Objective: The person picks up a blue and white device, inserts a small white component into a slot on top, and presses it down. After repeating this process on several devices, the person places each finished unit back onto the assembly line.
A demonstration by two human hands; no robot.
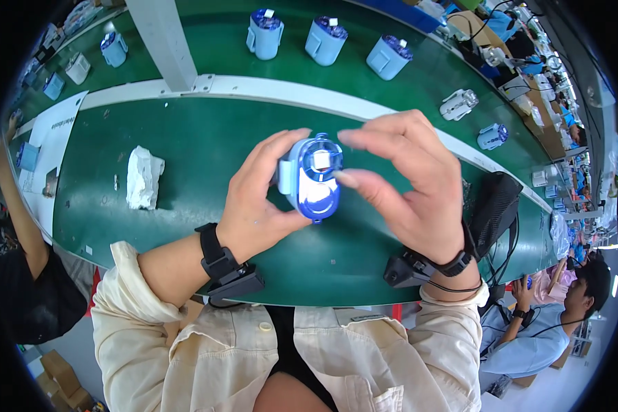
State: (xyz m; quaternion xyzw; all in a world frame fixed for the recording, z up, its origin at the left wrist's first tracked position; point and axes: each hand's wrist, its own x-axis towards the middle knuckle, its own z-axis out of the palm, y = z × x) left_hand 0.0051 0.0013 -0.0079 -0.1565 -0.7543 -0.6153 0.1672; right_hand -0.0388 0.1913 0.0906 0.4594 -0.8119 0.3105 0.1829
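Observation:
In the middle of the head view, my left hand (257, 196) is closed round a small rounded light-blue plastic device (288, 177). Its glossy dark-blue oval face (317, 189) is turned up and reflects bright light. A small white square (321, 161) sits inside a clear round part at the far end of that face. My right hand (412, 178) hovers at the device's right side, thumb and forefinger spread apart. The thumb tip is close to the face; whether it touches cannot be told. Nothing shows between the right fingers.
A crumpled white paper or tissue (144, 178) lies on the green tabletop (206, 144) at left. Past a white rail (275, 89), several similar blue devices (326, 42) stand in a row. A black mesh case (494, 209) with cables lies at right. Other people (542, 323) sit on both sides.

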